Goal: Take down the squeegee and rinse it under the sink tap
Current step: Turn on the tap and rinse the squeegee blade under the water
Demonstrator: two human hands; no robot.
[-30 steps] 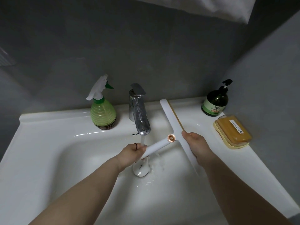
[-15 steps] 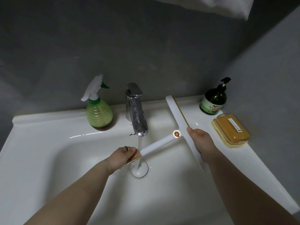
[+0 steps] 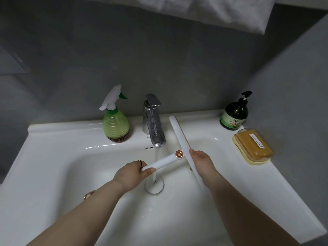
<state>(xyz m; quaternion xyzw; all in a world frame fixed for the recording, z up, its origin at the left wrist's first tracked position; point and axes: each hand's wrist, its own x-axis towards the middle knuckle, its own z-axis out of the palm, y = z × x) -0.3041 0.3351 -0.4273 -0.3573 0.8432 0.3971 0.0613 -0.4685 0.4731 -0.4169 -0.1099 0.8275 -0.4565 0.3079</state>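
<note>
A white T-shaped squeegee (image 3: pixel 180 137) with a copper ring at its joint is held over the white sink (image 3: pixel 58 157). My left hand (image 3: pixel 132 172) grips the end of its handle. My right hand (image 3: pixel 201 161) holds the long blade just below the joint. The chrome tap (image 3: pixel 153 123) stands at the back and runs a thin stream of water. The stream falls onto the handle beside my left fingers and on down to the round drain plug (image 3: pixel 154 187). The blade's lower end is hidden behind my right forearm.
A green spray bottle (image 3: pixel 115 121) stands left of the tap. A dark green pump bottle (image 3: pixel 234 115) and a yellow soap box (image 3: pixel 253 145) sit on the right ledge. Grey walls close in behind and at the right. A white cloth (image 3: pixel 213 9) hangs overhead.
The squeegee has been drawn slightly back toward the left, so the stream now lands on the handle near my left fingers. Both hands keep their grip.
</note>
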